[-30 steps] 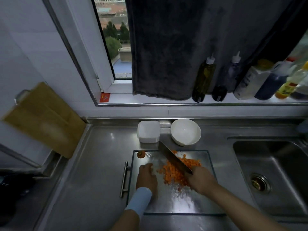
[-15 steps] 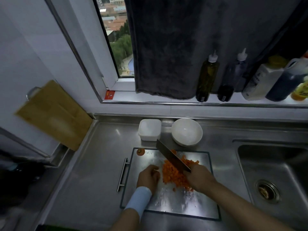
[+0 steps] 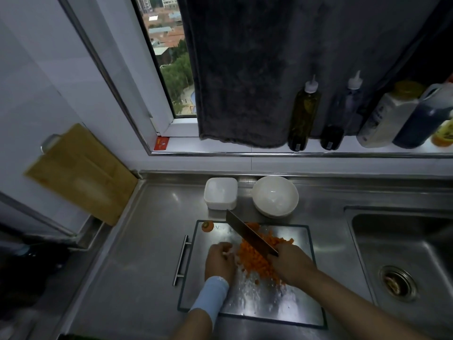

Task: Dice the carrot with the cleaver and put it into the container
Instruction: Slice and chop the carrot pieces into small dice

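A heap of diced carrot lies on the steel cutting board. My right hand grips the cleaver by its handle, with the blade slanting across the heap toward the far left. My left hand rests on the board with its fingers curled against the heap's left side. A carrot end sits alone at the board's far left corner. Behind the board stand a white square container and a white bowl, both holding nothing that I can see.
A sink opens to the right of the board. The board's handle sticks out on its left. A wooden board leans on the left wall. Several bottles line the window ledge under a dark towel.
My left hand has pushed in against the carrot pieces, and the heap is more tightly gathered between hand and blade. The view has tilted up slightly.
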A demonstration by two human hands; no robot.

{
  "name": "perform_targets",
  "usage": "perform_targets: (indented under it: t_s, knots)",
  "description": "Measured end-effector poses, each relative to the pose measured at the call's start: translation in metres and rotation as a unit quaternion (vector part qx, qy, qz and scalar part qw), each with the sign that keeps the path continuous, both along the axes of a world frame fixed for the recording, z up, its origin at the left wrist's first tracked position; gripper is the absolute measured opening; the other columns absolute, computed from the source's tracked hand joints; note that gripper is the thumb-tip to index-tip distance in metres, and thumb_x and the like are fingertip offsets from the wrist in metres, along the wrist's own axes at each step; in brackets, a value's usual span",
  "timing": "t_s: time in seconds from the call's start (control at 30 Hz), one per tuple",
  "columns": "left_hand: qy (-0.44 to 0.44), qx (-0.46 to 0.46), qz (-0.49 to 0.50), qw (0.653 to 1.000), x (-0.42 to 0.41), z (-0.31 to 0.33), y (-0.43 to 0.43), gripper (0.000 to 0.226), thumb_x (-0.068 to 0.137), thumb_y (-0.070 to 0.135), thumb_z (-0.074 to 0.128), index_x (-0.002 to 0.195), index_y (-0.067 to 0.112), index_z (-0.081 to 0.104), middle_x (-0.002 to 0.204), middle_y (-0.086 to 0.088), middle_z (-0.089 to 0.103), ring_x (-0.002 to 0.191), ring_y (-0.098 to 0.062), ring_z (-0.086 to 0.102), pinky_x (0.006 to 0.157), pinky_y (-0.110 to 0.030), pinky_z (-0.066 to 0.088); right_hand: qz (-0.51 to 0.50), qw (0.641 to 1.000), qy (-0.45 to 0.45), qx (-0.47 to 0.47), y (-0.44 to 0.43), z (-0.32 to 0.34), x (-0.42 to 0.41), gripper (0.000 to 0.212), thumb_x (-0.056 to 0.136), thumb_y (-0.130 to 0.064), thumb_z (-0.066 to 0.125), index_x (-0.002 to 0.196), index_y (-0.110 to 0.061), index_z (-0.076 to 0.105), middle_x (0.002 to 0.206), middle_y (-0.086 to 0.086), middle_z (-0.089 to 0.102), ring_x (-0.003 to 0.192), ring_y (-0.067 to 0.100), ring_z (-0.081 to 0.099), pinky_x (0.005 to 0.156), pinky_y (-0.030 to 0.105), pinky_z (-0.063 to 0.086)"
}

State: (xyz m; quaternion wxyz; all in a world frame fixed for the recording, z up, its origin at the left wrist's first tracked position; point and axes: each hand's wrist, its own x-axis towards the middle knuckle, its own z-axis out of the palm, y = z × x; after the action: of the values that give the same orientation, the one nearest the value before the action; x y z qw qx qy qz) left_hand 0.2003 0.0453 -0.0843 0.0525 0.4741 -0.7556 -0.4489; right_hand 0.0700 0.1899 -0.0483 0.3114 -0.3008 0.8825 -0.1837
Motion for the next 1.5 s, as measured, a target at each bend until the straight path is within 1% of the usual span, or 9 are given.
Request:
perform_targets:
  t_s: [0.2, 0.37, 0.5, 0.67, 0.8, 0.97, 1.1, 1.33, 1.5]
  knots:
    - [-0.01, 0.071, -0.135, 0.988, -0.006, 0.003, 0.002, 0.029, 0.093, 0.013, 0.055, 0.118, 0.027, 0.062, 0.106, 0.012, 0.059, 0.101, -0.006, 0.056, 0.09, -0.018, 0.041, -0.005, 1.0, 0.017, 0.0, -0.005, 0.006, 0.001, 0.018, 0.096, -0.034, 0.051, 0.086, -0.023, 0.062, 0.077, -0.006, 0.06, 0.069, 0.009, 0.059, 0.055, 0.022, 0.039]
    - [0.067, 0.094, 0.027, 0.993, 0.005, 0.013, -0.031, 0.032, 0.096, 0.006, 0.047, 0.096, 0.033, 0.065, 0.102, 0.004, 0.066, 0.088, -0.012, 0.063, 0.071, -0.022, 0.051, 0.011, 0.997, 0.075, 0.012, -0.007, 0.013, 0.007, 0.019, 0.094, -0.031, 0.047, 0.087, -0.022, 0.062, 0.082, -0.004, 0.063, 0.073, 0.015, 0.062, 0.056, 0.025, 0.04]
    - [0.155, -0.052, 0.145, 0.976, 0.017, 0.042, -0.068, 0.039, 0.088, -0.004, 0.044, 0.074, 0.027, 0.061, 0.083, 0.006, 0.064, 0.079, -0.015, 0.059, 0.065, -0.017, 0.043, 0.091, 0.975, 0.2, 0.042, -0.003, 0.027, 0.014, 0.019, 0.092, -0.03, 0.048, 0.106, -0.026, 0.061, 0.102, 0.0, 0.068, 0.09, 0.02, 0.067, 0.075, 0.03, 0.05]
    - [0.047, -0.03, -0.165, 0.985, 0.006, 0.062, -0.077, 0.032, 0.089, 0.003, 0.045, 0.082, 0.029, 0.062, 0.089, 0.012, 0.06, 0.09, -0.009, 0.058, 0.074, -0.018, 0.043, 0.183, 0.94, 0.277, 0.081, -0.002, 0.029, 0.021, 0.026, 0.096, -0.026, 0.048, 0.121, -0.023, 0.05, 0.105, 0.003, 0.065, 0.092, 0.024, 0.065, 0.076, 0.035, 0.05]
    - [-0.04, 0.005, -0.356, 0.934, -0.011, 0.043, -0.055, 0.024, 0.091, 0.023, 0.044, 0.097, 0.032, 0.066, 0.11, 0.008, 0.061, 0.106, -0.014, 0.057, 0.094, -0.028, 0.044, 0.206, 0.931, 0.29, 0.088, -0.005, 0.033, 0.032, 0.022, 0.093, -0.022, 0.054, 0.115, -0.024, 0.054, 0.095, 0.002, 0.067, 0.084, 0.023, 0.066, 0.068, 0.032, 0.048]
    - [0.062, -0.017, -0.387, 0.92, -0.03, 0.053, -0.028, 0.021, 0.094, 0.001, 0.051, 0.111, 0.003, 0.064, 0.101, -0.005, 0.062, 0.074, 0.004, 0.064, 0.07, -0.011, 0.05, 0.236, 0.915, 0.303, 0.128, -0.005, 0.036, 0.041, 0.024, 0.075, -0.018, 0.069, 0.098, -0.02, 0.059, 0.074, 0.003, 0.066, 0.063, 0.026, 0.065, 0.052, 0.033, 0.043]
    - [0.037, 0.006, -0.372, 0.927, -0.043, 0.032, -0.033, 0.03, 0.091, -0.004, 0.05, 0.102, 0.013, 0.073, 0.115, -0.001, 0.066, 0.106, -0.01, 0.059, 0.102, -0.027, 0.043, 0.222, 0.919, 0.305, 0.113, -0.001, 0.035, 0.044, 0.027, 0.092, -0.015, 0.046, 0.118, -0.021, 0.051, 0.098, 0.006, 0.068, 0.087, 0.031, 0.065, 0.071, 0.036, 0.045]
    - [0.019, -0.114, -0.465, 0.878, -0.049, 0.028, -0.044, 0.018, 0.093, 0.014, 0.058, 0.103, 0.014, 0.073, 0.109, 0.005, 0.068, 0.1, -0.01, 0.062, 0.09, -0.014, 0.046, 0.214, 0.928, 0.285, 0.11, 0.007, 0.043, 0.034, 0.023, 0.093, -0.027, 0.052, 0.115, -0.019, 0.05, 0.099, 0.007, 0.067, 0.09, 0.032, 0.065, 0.072, 0.037, 0.045]
    - [-0.026, -0.058, -0.392, 0.918, -0.068, 0.035, -0.089, 0.021, 0.091, 0.015, 0.061, 0.103, 0.032, 0.068, 0.112, 0.011, 0.064, 0.106, -0.008, 0.055, 0.1, -0.026, 0.041, 0.208, 0.933, 0.274, 0.103, 0.02, 0.045, 0.012, 0.028, 0.088, -0.037, 0.054, 0.112, -0.023, 0.054, 0.091, 0.003, 0.067, 0.081, 0.028, 0.065, 0.067, 0.031, 0.046]
